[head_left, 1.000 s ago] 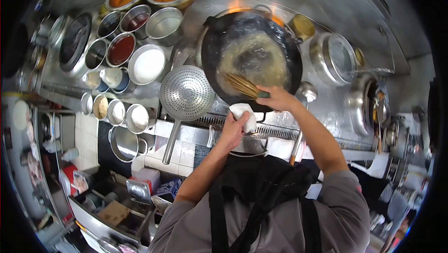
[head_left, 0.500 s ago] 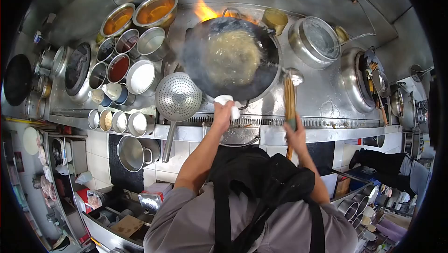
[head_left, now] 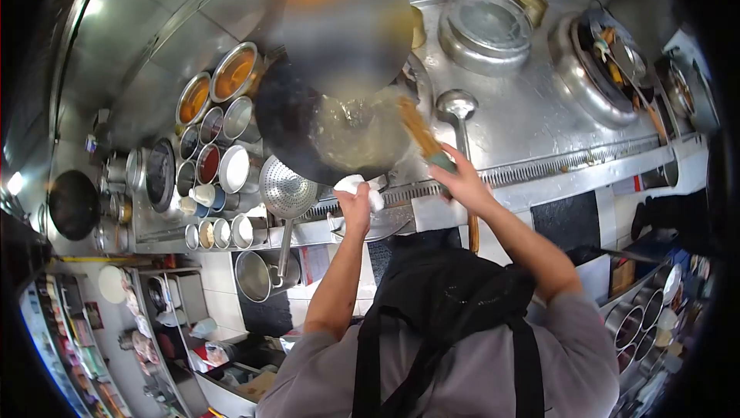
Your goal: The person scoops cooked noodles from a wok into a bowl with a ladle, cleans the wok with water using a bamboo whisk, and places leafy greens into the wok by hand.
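Note:
A large black wok [head_left: 281, 121] sits on the stove with cloudy, bubbling liquid [head_left: 351, 129] in it. My left hand [head_left: 354, 208] is closed on a folded white cloth [head_left: 351, 183] at the wok's near rim; the cloth hides the grip beneath. My right hand [head_left: 462, 180] grips a bamboo wok brush [head_left: 419, 129] by its green-wrapped end. Its bristles point toward the wok's right side, above the rim. Just right of the brush, a ladle [head_left: 457, 100] lies on the steel counter, its long handle passing by my right hand. A grey and orange blur covers the far part of the wok.
Left of the wok rests a perforated skimmer [head_left: 287, 185]. Several steel seasoning pots [head_left: 233, 168] and two bowls of orange liquid [head_left: 233, 71] stand beyond it. To the right are a lidded steel pot [head_left: 486, 32] and another burner [head_left: 590, 71] holding utensils.
My view has swung, shifting the counter. The right hand has raised the bamboo brush from beside the ladle toward the wok, its bristles now tilted left. The left hand keeps the cloth at the rim.

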Tool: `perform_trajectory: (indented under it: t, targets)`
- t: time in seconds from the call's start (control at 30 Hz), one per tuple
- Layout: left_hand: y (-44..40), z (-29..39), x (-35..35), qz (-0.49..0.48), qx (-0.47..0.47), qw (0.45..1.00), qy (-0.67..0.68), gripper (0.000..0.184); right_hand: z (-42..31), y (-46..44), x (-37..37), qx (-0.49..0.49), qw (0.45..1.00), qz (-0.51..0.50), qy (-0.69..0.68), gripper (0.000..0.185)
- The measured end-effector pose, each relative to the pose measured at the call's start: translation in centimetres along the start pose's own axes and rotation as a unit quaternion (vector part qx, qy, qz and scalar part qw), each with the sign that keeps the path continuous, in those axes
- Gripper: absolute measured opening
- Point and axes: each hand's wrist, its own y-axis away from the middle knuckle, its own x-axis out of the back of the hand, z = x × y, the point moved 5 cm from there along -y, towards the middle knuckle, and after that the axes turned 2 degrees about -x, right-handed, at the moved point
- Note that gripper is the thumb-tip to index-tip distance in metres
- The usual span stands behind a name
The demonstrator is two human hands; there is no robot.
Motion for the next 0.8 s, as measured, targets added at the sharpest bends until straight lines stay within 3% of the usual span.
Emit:
perform_trajectory:
  t: [0.13, 0.2, 0.3, 0.33, 0.47, 0.6, 0.67, 0.8]
  targets:
    - [2.0, 1.0, -2.1, 0.055, -0.074, 0.991, -0.095, 0.051, -2.3, -4.8, -5.8, -0.115, 0.98, -0.062, -0.152, 0.076]
    - [3.3, 2.6, -3.6, 0.101, -0.123, 0.968, -0.196, 0.053, -1.4, -8.2, -8.4, -0.127, 0.972, -0.085, -0.179, 0.074]
    - [4.7, 4.4, -5.9, 0.1, -0.211, 0.942, -0.242, 0.054, -2.6, -9.3, -9.2, -0.135, 0.962, -0.099, -0.217, 0.07]
    - [5.0, 5.1, -6.6, 0.102, -0.246, 0.928, -0.26, 0.054, -3.1, -9.2, -8.8, -0.136, 0.956, -0.109, -0.234, 0.068]
    - [5.7, 5.7, -7.9, 0.101, -0.244, 0.926, -0.271, 0.066, -4.3, -9.3, -5.9, -0.119, 0.952, -0.122, -0.253, 0.069]
    - [5.4, 5.3, -7.5, 0.084, -0.338, 0.87, -0.348, 0.072, -5.3, -8.7, -3.2, -0.095, 0.947, -0.147, -0.269, 0.073]
    - [5.7, 5.7, -8.0, 0.064, -0.43, 0.793, -0.426, 0.072, -5.4, -8.0, -1.9, -0.09, 0.945, -0.159, -0.272, 0.072]
    - [4.6, 5.6, -7.4, 0.011, -0.403, 0.831, -0.385, 0.079, -5.3, -7.2, 0.4, -0.068, 0.937, -0.182, -0.289, 0.068]
